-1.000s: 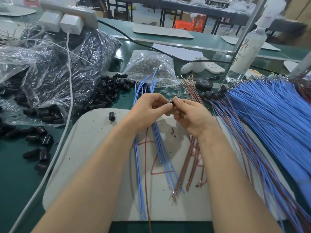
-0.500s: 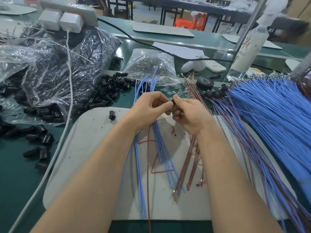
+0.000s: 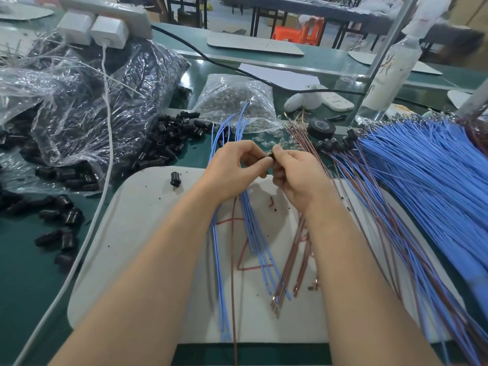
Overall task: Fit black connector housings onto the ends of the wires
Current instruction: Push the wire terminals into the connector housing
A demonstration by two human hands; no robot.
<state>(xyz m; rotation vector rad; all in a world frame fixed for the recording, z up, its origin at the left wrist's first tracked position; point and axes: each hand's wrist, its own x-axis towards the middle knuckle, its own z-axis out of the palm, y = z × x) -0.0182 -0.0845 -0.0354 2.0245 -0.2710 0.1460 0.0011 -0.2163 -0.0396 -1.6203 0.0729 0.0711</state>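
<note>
My left hand (image 3: 235,170) and my right hand (image 3: 298,175) meet above the far edge of the white work board (image 3: 137,233). Both pinch a small black connector housing (image 3: 268,155) between their fingertips; it is mostly hidden. A blue wire and a brown wire (image 3: 233,260) hang down from the hands over the board. Loose blue wires (image 3: 253,233) and brown wires (image 3: 295,260) lie on the board. One black housing (image 3: 175,179) stands alone on the board's far left corner. More housings (image 3: 169,138) are heaped beyond it.
Big plastic bags of black parts (image 3: 87,101) fill the left. A bag of clear parts (image 3: 235,101) sits behind the hands. A large fan of blue wires (image 3: 427,180) covers the right. A tape roll (image 3: 321,127), a white charger cable (image 3: 108,154) and a spray bottle (image 3: 390,67) stand around.
Both hands stayed together at the same spot, with small finger shifts on the housing. The hanging wires swung slightly.
</note>
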